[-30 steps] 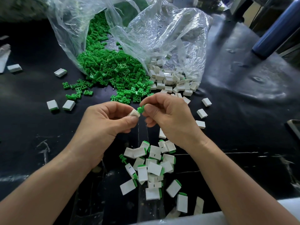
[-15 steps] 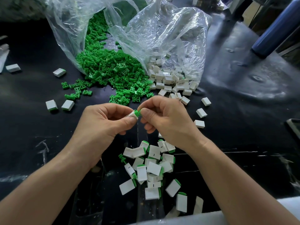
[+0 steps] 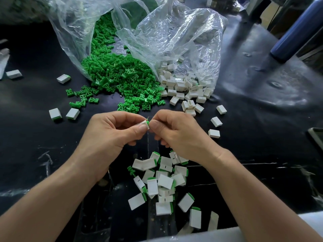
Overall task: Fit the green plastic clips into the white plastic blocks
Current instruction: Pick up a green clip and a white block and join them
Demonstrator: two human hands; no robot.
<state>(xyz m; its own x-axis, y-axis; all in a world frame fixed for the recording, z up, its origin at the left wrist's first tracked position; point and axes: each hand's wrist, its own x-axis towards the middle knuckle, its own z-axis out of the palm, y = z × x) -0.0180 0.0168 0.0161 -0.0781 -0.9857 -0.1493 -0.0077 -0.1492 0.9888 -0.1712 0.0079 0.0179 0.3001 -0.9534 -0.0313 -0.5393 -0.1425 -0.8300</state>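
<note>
My left hand (image 3: 108, 135) pinches a small white block (image 3: 142, 124) between thumb and forefinger. A green clip (image 3: 148, 123) sits at the block's right end, only its head showing. My right hand (image 3: 176, 131) presses thumb and forefinger against that clip. A heap of loose green clips (image 3: 122, 79) spills from a clear plastic bag (image 3: 82, 32) behind my hands. White blocks (image 3: 181, 84) spill from a second clear bag (image 3: 183, 37) to its right. Below my wrists lies a pile of white blocks with green clips fitted (image 3: 164, 182).
Everything lies on a black sheet-covered table (image 3: 262, 128). Single white blocks (image 3: 216, 121) are scattered right of my hands, and a pair (image 3: 63, 114) lies at left. A blue cylinder (image 3: 297, 32) leans at the far right. A pale edge (image 3: 262, 229) runs along the near side.
The green clip has gone further into the white block; earlier more of it stuck out between my fingers. Both hands stayed together in the same place.
</note>
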